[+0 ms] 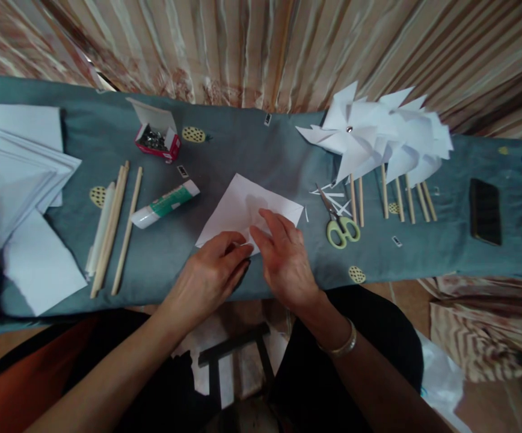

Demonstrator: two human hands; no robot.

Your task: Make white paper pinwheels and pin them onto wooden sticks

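Note:
A square white sheet of paper (238, 204) lies turned cornerwise on the cloth in front of me. At its near edge my left hand (216, 264) is closed, thumb against curled fingers, pinching the paper. My right hand (285, 258) rests over the sheet's near right part, its fingers stretched out and apart from the thumb. The right palm and fingers cover the sheet's right near edge. Off to the right lie green-handled scissors (342, 231) with thin paper strips (340, 201) beside the blades.
Several paper pinwheels (364, 141) on sticks lie at back right, a phone (485, 211) farther right. Left of the sheet are a glue tube (166, 204), wooden sticks (127, 231), an opened box of small metal pieces (158, 141) and a stack of paper (17, 138).

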